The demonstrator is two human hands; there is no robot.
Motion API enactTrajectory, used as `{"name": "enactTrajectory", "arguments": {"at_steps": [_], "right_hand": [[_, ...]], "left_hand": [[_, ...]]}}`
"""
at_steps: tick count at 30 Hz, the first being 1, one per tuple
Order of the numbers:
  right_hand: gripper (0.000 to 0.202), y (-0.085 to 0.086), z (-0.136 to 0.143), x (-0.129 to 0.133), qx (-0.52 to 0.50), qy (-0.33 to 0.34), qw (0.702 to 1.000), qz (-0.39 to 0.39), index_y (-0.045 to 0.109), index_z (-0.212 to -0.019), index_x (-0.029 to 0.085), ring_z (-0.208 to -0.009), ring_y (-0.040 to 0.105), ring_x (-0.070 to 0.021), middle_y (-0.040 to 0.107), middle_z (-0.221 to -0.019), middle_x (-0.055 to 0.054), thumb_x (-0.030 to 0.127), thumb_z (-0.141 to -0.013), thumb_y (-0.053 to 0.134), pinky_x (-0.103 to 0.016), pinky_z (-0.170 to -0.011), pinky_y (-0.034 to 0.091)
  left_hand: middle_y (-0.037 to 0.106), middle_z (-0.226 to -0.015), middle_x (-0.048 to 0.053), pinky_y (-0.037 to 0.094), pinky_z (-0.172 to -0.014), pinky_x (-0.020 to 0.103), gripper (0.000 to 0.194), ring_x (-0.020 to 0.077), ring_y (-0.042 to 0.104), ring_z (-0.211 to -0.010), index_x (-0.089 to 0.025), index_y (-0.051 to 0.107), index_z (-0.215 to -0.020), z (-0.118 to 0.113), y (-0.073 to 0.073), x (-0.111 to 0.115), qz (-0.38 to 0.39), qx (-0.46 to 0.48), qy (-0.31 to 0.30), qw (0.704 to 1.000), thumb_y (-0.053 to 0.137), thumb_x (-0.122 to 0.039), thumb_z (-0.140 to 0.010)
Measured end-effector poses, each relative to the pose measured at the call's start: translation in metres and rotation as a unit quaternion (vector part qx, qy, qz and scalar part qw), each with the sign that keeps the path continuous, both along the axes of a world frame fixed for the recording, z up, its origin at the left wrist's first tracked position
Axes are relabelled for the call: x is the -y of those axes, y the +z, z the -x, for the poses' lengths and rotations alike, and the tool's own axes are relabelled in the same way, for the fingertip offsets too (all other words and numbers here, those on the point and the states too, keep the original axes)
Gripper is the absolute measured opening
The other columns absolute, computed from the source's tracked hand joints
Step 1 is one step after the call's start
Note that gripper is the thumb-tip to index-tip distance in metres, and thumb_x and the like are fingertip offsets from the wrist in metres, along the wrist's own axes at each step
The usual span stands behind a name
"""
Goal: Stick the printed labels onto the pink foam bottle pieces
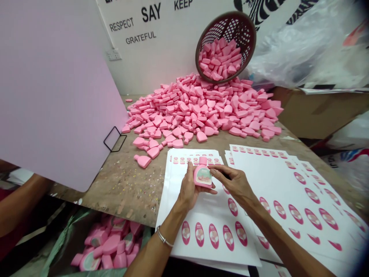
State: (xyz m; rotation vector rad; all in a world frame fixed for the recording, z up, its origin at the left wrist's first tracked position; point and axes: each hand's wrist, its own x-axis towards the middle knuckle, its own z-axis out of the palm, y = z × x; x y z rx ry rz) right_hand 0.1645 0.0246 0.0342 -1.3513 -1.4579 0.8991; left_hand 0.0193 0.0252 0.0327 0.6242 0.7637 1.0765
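Observation:
A small pink bottle (pixel 203 161) stands upright in my left hand (pixel 188 188), whose thumb and fingers wrap round its left side and base. On its front sits a pale green label (pixel 204 175) with a picture. My right hand (pixel 229 177) touches the label's right edge with thumb and index finger pinched close; whether anything is between them is too small to tell. Below both hands lies a stack of white sticker sheets (pixel 198 211) with oval pink labels, several of them gone from their rows.
A large heap of pink bottles (pixel 198 104) covers the table's back, below a tipped brown basket (pixel 250 38). More sticker sheets (pixel 259 169) lie right. A white board (pixel 57 96) blocks the left. Labelled bottles fill a green sack (pixel 62 246) below the edge. Another person's arm (pixel 25 204) shows at left.

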Motion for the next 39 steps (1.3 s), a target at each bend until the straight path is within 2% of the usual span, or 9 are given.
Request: {"name": "enactTrajectory", "arguments": {"at_steps": [11,24,29,35,39], "right_hand": [[0.031,-0.001,0.000,0.000,-0.002,-0.008,1.000,-0.020,0.073,-0.092,0.020,-0.085,0.067,-0.0236,0.074,-0.088,-0.005,0.045,-0.076,0.067,-0.036,-0.077,0.053],[0.027,0.004,0.003,0.001,0.016,-0.022,0.999,-0.036,0.074,-0.090,0.021,-0.080,0.066,-0.0211,0.073,-0.083,-0.004,0.043,-0.076,0.067,-0.033,-0.072,0.053],[0.029,0.010,0.005,0.005,0.024,-0.022,0.999,-0.039,0.074,-0.092,0.020,-0.074,0.064,-0.0184,0.072,-0.082,-0.004,0.043,-0.076,0.067,-0.030,-0.067,0.051],[0.032,0.022,0.008,0.010,0.030,-0.025,0.999,-0.038,0.073,-0.091,0.019,-0.059,0.057,-0.0138,0.069,-0.075,-0.003,0.046,-0.075,0.067,-0.026,-0.051,0.044],[0.029,0.029,0.006,0.012,0.098,0.020,0.992,-0.083,0.072,-0.096,0.019,-0.070,0.062,-0.0160,0.071,-0.082,-0.004,0.041,-0.084,0.057,-0.027,-0.059,0.046]], "left_hand": [[0.068,-0.079,0.010,0.059,-0.066,0.039,0.062,0.0196,0.067,-0.068,-0.010,0.064,-0.102,0.002,0.003,0.001,-0.005,0.020,-0.013,1.000,0.034,-0.062,-0.089],[0.068,-0.076,0.009,0.059,-0.061,0.034,0.058,0.0179,0.065,-0.065,-0.009,0.065,-0.101,0.004,0.006,0.000,-0.006,0.035,-0.027,0.999,0.034,-0.057,-0.091],[0.066,-0.071,0.008,0.059,-0.055,0.032,0.057,0.0176,0.064,-0.062,-0.009,0.066,-0.097,0.004,0.002,0.001,-0.012,0.025,-0.013,1.000,0.041,-0.058,-0.088],[0.064,-0.071,0.008,0.058,-0.050,0.031,0.052,0.0174,0.062,-0.063,-0.007,0.068,-0.091,0.001,0.002,0.002,-0.046,0.005,0.012,0.999,0.049,-0.055,-0.085],[0.064,-0.073,0.009,0.057,-0.048,0.029,0.050,0.0165,0.061,-0.063,-0.007,0.066,-0.092,0.002,0.005,0.003,-0.046,0.002,0.017,0.999,0.050,-0.054,-0.086]]}}
